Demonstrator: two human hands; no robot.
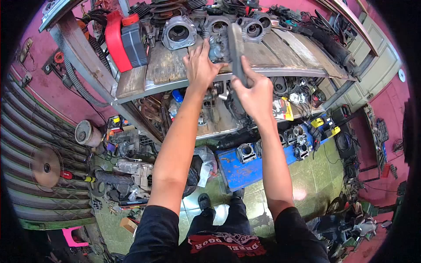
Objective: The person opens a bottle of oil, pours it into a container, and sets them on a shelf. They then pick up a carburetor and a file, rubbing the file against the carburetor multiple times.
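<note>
My right hand (256,94) is wrapped round the handle of a long grey brush (237,44), held upright above the wooden shelf top (166,65). A blurred dark fringe, apparently bristles, shows along its left side. My left hand (201,68) lies on the boards with its fingers stretched out and thumb pointing toward the brush. Just beyond it sits a small greyish object (215,50), partly hidden, whose kind I cannot make out. Behind both hands stand metal engine castings with round bores: one at left (179,33), one in the middle (217,25), one at right (253,30).
A red and grey container (118,41) stands at the shelf's left end. More engine parts fill the lower shelf (219,125). A blue bench (239,171) below carries metal cylinders (246,152). A standing fan (47,167) is at left; parts crowd the floor.
</note>
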